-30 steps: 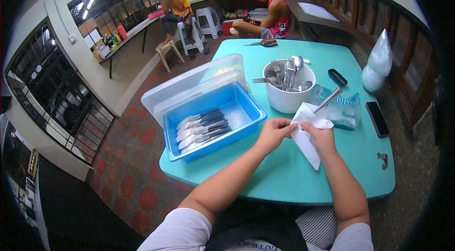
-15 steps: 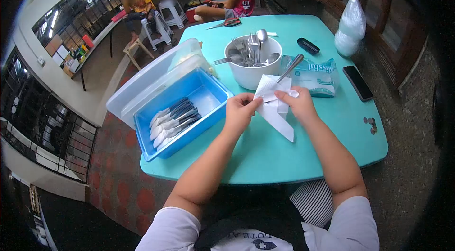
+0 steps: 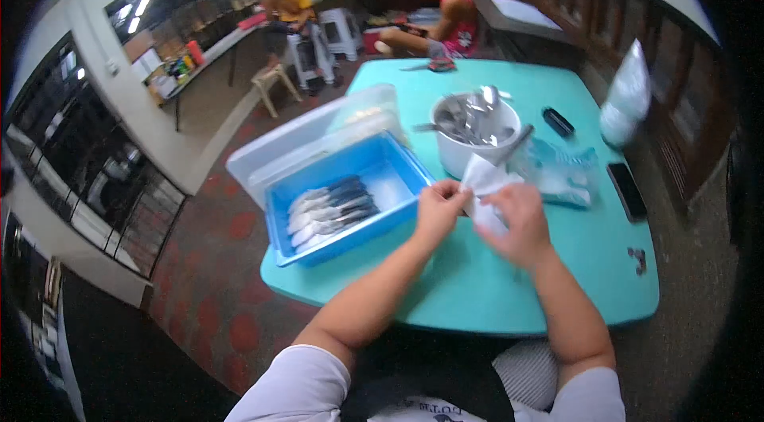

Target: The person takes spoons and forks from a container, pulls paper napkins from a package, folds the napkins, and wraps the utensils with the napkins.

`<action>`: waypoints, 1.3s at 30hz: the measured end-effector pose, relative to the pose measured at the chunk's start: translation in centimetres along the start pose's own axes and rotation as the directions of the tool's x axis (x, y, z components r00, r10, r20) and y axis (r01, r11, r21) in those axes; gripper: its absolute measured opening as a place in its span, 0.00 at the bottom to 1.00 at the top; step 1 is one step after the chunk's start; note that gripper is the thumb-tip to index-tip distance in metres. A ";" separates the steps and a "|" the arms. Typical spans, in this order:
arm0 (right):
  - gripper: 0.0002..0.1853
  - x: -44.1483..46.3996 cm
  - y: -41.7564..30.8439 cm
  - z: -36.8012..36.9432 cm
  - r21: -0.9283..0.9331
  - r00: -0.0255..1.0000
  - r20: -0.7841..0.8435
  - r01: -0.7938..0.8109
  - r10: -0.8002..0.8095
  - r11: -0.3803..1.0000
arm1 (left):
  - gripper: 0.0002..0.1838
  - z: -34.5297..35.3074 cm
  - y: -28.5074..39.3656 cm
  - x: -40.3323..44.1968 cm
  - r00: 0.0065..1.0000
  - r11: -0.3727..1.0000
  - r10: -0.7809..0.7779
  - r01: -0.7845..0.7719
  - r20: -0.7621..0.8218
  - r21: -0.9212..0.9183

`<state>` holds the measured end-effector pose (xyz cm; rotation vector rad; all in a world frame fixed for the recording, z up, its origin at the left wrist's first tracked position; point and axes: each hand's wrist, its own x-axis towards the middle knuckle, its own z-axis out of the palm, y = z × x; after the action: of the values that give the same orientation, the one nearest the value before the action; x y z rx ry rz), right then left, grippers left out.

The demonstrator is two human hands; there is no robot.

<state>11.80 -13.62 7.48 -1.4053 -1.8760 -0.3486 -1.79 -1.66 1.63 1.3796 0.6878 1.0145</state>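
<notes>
Your left grip (image 3: 439, 209) pinches the napkin (image 3: 482, 175); your blurred right grip (image 3: 521, 223) is unreadable; loose folds could drop the utensil (image 3: 517, 143).

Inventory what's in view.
Table: 1, turquoise, centre
Bucket: 1, white, on table
Cutlery: several, silver, in bucket
Napkin: 1, white, near bucket
Handle: 1, grey, at napkin
Tub: 1, blue, left
Bundles: several, white/dark, in tub
Lid: 1, clear, behind tub
Pack: 1, teal, beside bucket
Case: 1, black, right
Phone: 1, black, right
Coins: few, brown, right
Scissors: 1, red-handled, far
Cone: 1, whitish, right
Stools: 3, white/tan, back
People: 2, yellow/red tops, back
Left hand: 1, bare, on napkin
Right hand: 1, blurred, at napkin
</notes>
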 end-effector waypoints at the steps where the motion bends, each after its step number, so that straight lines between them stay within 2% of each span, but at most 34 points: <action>1: 0.25 0.2 -1.6 0.3 -0.032 0.996 0.090 0.006 -0.003 0.999 | 0.08 0.1 -0.3 0.2 1.000 0.999 -0.013 0.013 -0.006 -0.030; 4: 0.33 0.3 -3.1 1.1 -0.056 0.990 0.141 -0.011 0.019 0.998 | 0.09 0.1 -0.3 0.2 0.999 0.993 -0.049 0.048 -0.003 -0.108; 5: 0.33 0.2 -2.9 1.5 -0.107 0.994 0.113 0.013 -0.001 0.994 | 0.09 0.0 -0.2 0.2 0.998 0.989 -0.063 0.063 0.006 -0.134; 11: 0.24 -0.1 -1.7 1.9 -0.094 0.996 0.068 0.069 -0.063 0.993 | 0.09 0.2 0.7 -0.3 0.997 0.995 -0.074 0.076 0.030 -0.068; 14: 0.15 -0.3 -1.2 2.4 -0.138 0.995 0.101 0.041 -0.027 0.990 | 0.09 0.2 0.6 -0.2 0.993 0.991 -0.110 0.113 0.042 -0.072; 17: 0.11 -0.4 -0.8 2.0 -0.187 0.990 0.130 0.075 -0.051 0.979 | 0.09 0.4 0.0 -0.3 0.993 0.981 -0.102 0.111 0.064 -0.156; 20: 0.09 -0.7 -0.5 1.8 -0.190 0.989 0.145 0.063 -0.035 0.980 | 0.09 0.7 0.1 -0.5 0.995 0.996 -0.083 0.085 0.055 -0.041; 23: 0.07 -0.4 -0.5 1.2 -0.273 0.988 0.103 0.141 -0.117 0.952 | 0.09 0.8 -0.2 -0.7 0.994 0.998 -0.064 0.063 0.086 0.007; 26: 0.06 -0.2 -0.6 0.7 -0.294 0.989 0.095 0.134 -0.111 0.946 | 0.09 1.1 -0.4 -0.7 0.995 0.997 -0.063 0.059 0.076 0.046; 35: 0.05 -0.3 0.7 -0.4 -0.229 0.963 0.234 0.185 -0.131 0.956 | 0.10 1.0 0.6 -0.9 0.999 0.991 -0.026 0.023 0.021 0.135; 38: 0.04 -0.1 1.1 -1.0 -0.186 0.973 0.192 0.163 -0.126 0.969 | 0.10 0.8 0.8 -0.7 1.000 0.955 0.008 -0.013 0.019 0.296; 39: 0.03 0.0 1.0 -1.2 -0.168 0.975 0.183 0.160 -0.128 0.973 | 0.10 0.8 0.8 -0.7 1.000 0.956 0.016 -0.016 0.003 0.293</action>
<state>13.21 -14.00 8.05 -1.4611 -2.1394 -0.4958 -1.55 -2.72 2.34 1.6442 0.8539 0.9515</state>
